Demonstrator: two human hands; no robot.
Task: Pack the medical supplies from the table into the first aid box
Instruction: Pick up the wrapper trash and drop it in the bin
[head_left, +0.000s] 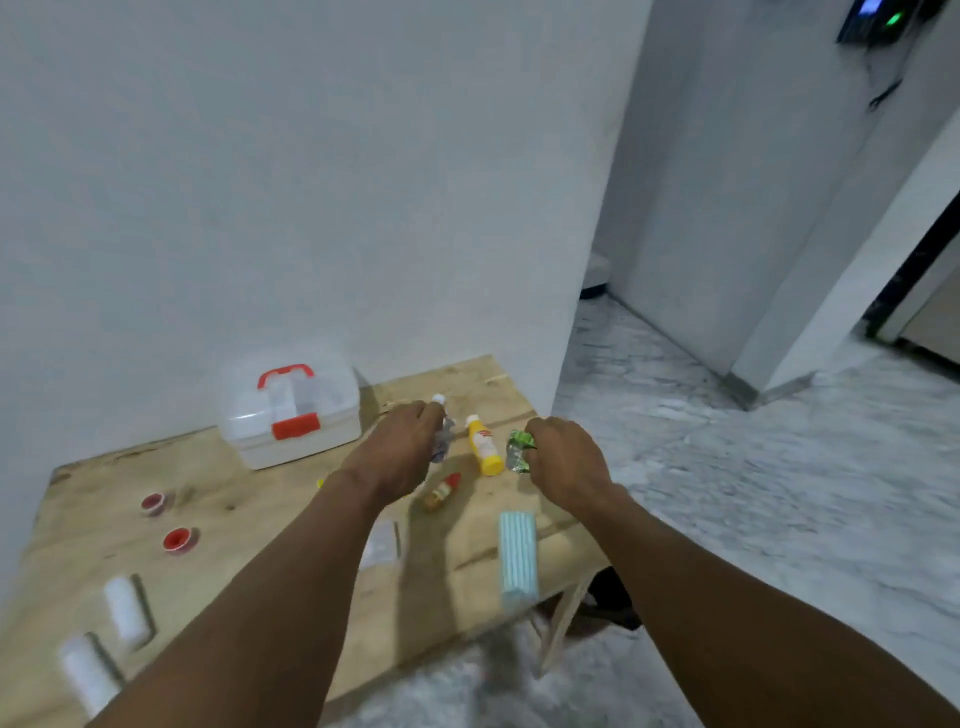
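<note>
Left hand (402, 449) is gripping a white-capped clear bottle (442, 427). Right hand (563, 457) is clutching a green foil packet (519, 448). First aid box (288, 410), apparently closed, is sitting centre-left on the surface (249, 512), nearer the left hand.

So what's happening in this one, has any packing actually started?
A person reaches over the wooden table with both hands. The left hand grips a clear white-capped bottle, the right hand holds a green foil packet. The first aid box sits at the back with its lid down. A yellow bottle, a small red-capped bottle, a pale blue pack, two white rolls and two red tubs lie on the table.
</note>
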